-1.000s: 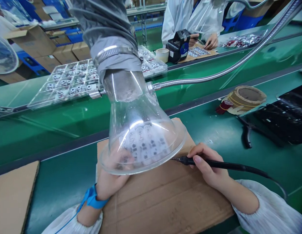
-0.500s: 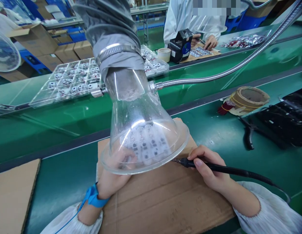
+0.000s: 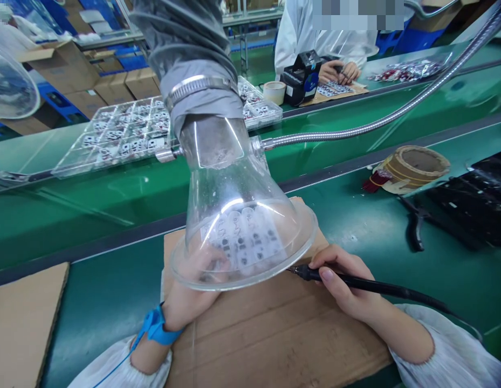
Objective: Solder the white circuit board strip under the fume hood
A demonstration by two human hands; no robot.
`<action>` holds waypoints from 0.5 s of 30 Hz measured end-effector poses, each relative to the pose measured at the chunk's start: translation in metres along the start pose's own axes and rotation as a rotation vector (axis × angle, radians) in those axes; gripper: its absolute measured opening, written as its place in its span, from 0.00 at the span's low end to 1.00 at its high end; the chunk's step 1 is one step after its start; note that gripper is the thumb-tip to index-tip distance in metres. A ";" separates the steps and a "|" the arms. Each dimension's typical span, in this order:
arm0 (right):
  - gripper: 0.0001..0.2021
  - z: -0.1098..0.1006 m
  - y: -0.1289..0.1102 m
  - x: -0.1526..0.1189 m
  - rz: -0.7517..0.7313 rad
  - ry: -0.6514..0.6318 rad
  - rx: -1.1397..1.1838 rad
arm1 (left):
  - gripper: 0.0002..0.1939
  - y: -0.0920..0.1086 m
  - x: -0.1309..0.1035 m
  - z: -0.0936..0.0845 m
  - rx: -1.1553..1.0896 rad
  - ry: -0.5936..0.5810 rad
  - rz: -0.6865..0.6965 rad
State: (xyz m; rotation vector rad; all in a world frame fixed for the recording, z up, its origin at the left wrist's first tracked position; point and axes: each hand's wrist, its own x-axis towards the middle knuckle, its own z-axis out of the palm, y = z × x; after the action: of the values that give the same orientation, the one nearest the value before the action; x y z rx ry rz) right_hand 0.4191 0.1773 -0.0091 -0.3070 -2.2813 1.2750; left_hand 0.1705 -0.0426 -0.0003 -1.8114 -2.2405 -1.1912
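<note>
Through the clear fume hood point(image 3: 234, 188), white parts with dark components point(image 3: 244, 242) show in rows on a cardboard sheet point(image 3: 270, 334). My left hand point(image 3: 201, 275), with a blue wrist strap point(image 3: 159, 326), reaches under the hood at the left edge of these parts. Its fingers are blurred by the hood, so what they hold cannot be made out. My right hand point(image 3: 347, 280) is closed around a black soldering iron point(image 3: 355, 280). The iron's metal end points left, at the hood's right rim.
Black pliers point(image 3: 416, 229), a tape roll point(image 3: 416, 164) with red wires and a black bag point(image 3: 477, 199) lie at the right. Behind stand a divided clear tray point(image 3: 129, 129) and a black device point(image 3: 301, 78). A co-worker's hands point(image 3: 339, 71) work across the bench.
The whole view has shifted slightly, so the hood and bench items appear a little further right. Across the bench, the co-worker's hands have come closer together. My own hands keep nearly the same pose.
</note>
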 end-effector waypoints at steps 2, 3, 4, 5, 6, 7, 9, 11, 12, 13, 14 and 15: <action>0.04 0.000 -0.001 0.001 -0.008 -0.011 -0.017 | 0.03 0.001 0.002 -0.001 0.003 -0.003 0.002; 0.04 0.000 -0.001 0.001 -0.014 -0.017 -0.025 | 0.03 0.002 0.002 -0.001 0.005 -0.006 -0.002; 0.03 -0.001 -0.001 0.001 -0.019 -0.020 -0.029 | 0.03 0.002 0.002 -0.001 0.006 -0.008 -0.004; 0.03 -0.001 -0.001 0.001 -0.025 -0.024 -0.031 | 0.03 0.002 0.002 -0.001 0.005 -0.011 -0.006; 0.03 -0.001 -0.001 0.001 -0.028 -0.027 -0.032 | 0.03 0.001 0.001 0.000 0.002 -0.015 -0.006; 0.03 -0.001 -0.001 0.001 -0.028 -0.030 -0.033 | 0.03 0.001 0.000 0.000 -0.004 -0.021 -0.009; 0.03 -0.001 -0.001 0.001 -0.029 -0.035 -0.030 | 0.04 -0.001 -0.002 0.001 -0.026 -0.037 -0.015; 0.03 -0.001 0.000 0.000 -0.028 -0.041 -0.026 | 0.04 -0.002 -0.004 0.001 -0.049 -0.054 -0.023; 0.03 -0.001 0.000 0.000 -0.027 -0.045 -0.027 | 0.04 -0.002 -0.005 0.001 -0.052 -0.058 -0.026; 0.03 -0.001 0.000 0.000 -0.028 -0.049 -0.030 | 0.04 -0.002 -0.005 0.001 -0.050 -0.061 -0.026; 0.03 0.000 0.000 0.000 -0.029 -0.052 -0.035 | 0.03 -0.002 -0.005 0.001 -0.042 -0.061 -0.023; 0.02 0.000 0.000 0.001 -0.032 -0.052 -0.039 | 0.03 -0.002 -0.004 0.001 -0.031 -0.058 -0.022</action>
State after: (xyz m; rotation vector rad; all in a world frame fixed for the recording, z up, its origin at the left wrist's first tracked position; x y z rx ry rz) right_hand 0.4187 0.1774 -0.0084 -0.2524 -2.3477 1.2376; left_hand 0.1704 -0.0457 -0.0040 -1.8613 -2.2911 -1.1981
